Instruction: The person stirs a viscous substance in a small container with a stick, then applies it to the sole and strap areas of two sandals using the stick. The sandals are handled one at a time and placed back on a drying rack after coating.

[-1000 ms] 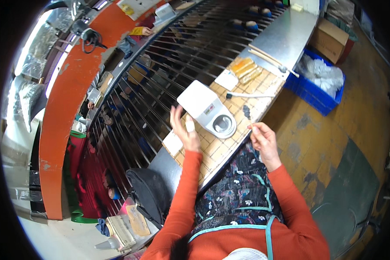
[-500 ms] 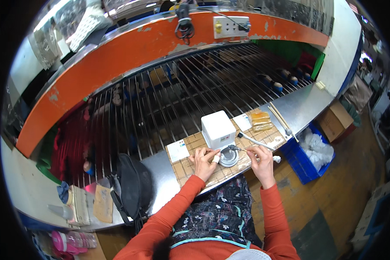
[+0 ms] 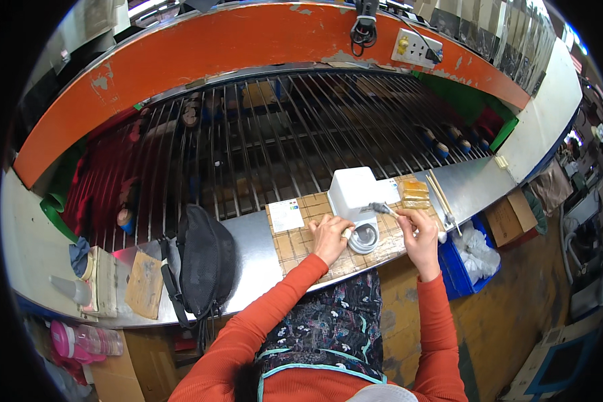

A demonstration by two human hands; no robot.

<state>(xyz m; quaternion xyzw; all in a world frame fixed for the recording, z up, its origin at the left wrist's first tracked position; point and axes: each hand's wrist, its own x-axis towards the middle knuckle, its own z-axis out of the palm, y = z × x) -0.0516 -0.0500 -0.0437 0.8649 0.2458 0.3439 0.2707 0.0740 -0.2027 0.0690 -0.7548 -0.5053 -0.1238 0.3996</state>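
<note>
On a checked mat at the bench's front edge stands a white box-shaped block. Directly before it sits a round, pale-rimmed dish, its middle grey and shiny. My left hand rests beside the dish with its fingers stretched toward the rim and the block's base. White wrapping covers one of those fingertips. My right hand is closed in a pinch on a thin stick with a fuzzy grey head. That head is close to the block's right side, above and beyond the dish.
Beside the block lie a yellow-amber slab, printed cards and long sticks. A black bag is to my left. Beyond the bench runs a metal-bar grille. A blue bin stands below, right.
My right hand has carried the stick's fuzzy head up from over the dish to the block's side. My left hand stays beside the dish. The whole view has shifted and turned.
</note>
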